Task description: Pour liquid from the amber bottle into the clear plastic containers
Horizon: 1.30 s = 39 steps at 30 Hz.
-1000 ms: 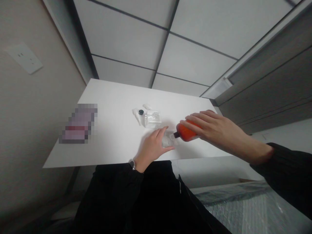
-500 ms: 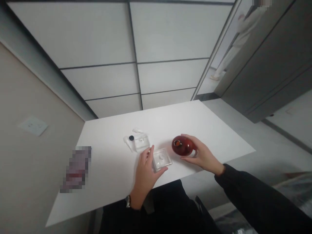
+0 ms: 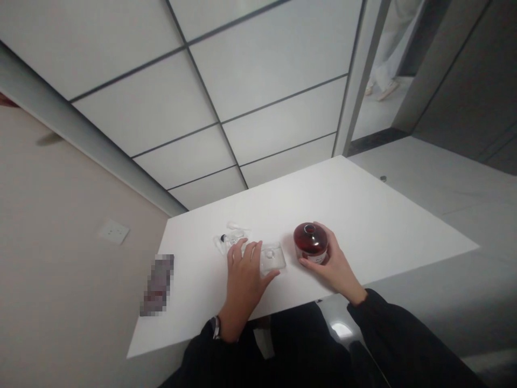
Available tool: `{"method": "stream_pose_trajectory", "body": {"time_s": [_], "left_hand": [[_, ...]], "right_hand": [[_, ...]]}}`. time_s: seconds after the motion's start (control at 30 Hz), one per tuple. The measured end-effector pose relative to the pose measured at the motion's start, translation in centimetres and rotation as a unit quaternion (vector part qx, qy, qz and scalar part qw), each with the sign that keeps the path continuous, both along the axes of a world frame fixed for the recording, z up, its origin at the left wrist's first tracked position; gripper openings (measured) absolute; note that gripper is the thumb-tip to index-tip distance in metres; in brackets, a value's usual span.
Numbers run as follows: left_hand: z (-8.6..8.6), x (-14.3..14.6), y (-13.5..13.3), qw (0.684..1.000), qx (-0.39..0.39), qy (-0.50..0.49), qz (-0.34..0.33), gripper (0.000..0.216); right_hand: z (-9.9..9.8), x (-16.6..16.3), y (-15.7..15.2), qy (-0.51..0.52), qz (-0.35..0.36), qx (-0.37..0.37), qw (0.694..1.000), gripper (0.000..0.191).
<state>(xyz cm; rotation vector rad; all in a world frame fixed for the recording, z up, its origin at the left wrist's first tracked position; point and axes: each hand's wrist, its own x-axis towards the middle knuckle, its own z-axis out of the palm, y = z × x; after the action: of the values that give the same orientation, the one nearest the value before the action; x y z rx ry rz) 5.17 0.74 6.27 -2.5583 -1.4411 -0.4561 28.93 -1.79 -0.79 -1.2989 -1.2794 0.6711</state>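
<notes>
A dark red glass jar [image 3: 311,241] with a domed lid and a ring-shaped knob stands upright on the white table, a pale label low on its side. My right hand [image 3: 333,264] is wrapped round its right and near sides. To its left lies a shallow clear box [image 3: 272,258] with a small round shape in the middle. My left hand [image 3: 246,275] spans the box's left part, fingertips at the far edge and thumb along the near edge. Beyond those fingers is another clear piece [image 3: 235,236] beside a small black cap [image 3: 223,238].
The white table [image 3: 363,215] borders a panelled sliding door [image 3: 266,91] at the back. A blurred-out flat item [image 3: 158,283] lies near its left edge. A wall socket [image 3: 116,231] is at the left. A person's legs [image 3: 382,70] show through the doorway at the upper right.
The view has tilted and shifted. The red jar, which was tipped toward me, now looks more upright, with its label in sight. My left hand stays at the clear box.
</notes>
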Motion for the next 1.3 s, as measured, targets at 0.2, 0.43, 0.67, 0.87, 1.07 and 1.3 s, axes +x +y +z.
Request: {"method": "stream_pose_trajectory", "body": {"time_s": [0.2, 0.43, 0.67, 0.87, 1.07, 1.3], "left_hand": [[0.4, 1.5, 2.5, 1.0, 0.003, 0.015, 0.008, 0.067], [0.5, 2.8, 4.2, 0.999, -0.018, -0.004, 0.026, 0.07], [1.0, -3.2, 0.4, 0.986, -0.033, -0.162, 0.027, 0.046], [0.0, -11.9, 4.1, 0.972, -0.075, -0.139, 0.176, 0.035], [-0.9, -11.4, 10.0, 0.984, -0.14, -0.06, 0.096, 0.034], [-1.4, -10.4, 11.7, 0.981, -0.188, -0.029, 0.049, 0.033]], "right_hand": [[-0.4, 0.0, 0.1, 0.019, 0.036, -0.024, 0.999, 0.075], [0.0, -0.5, -0.6, -0.039, 0.015, 0.018, 0.999, 0.068], [-0.8, -2.2, -4.8, -0.062, 0.012, -0.043, 0.997, 0.069], [-0.6, -6.0, -5.2, -0.068, 0.136, -0.064, 0.986, 0.067], [-0.3, -10.5, -3.0, -0.046, 0.195, -0.082, 0.976, 0.073], [-0.7, -11.7, -1.6, -0.044, 0.189, -0.089, 0.977, 0.076]]}}
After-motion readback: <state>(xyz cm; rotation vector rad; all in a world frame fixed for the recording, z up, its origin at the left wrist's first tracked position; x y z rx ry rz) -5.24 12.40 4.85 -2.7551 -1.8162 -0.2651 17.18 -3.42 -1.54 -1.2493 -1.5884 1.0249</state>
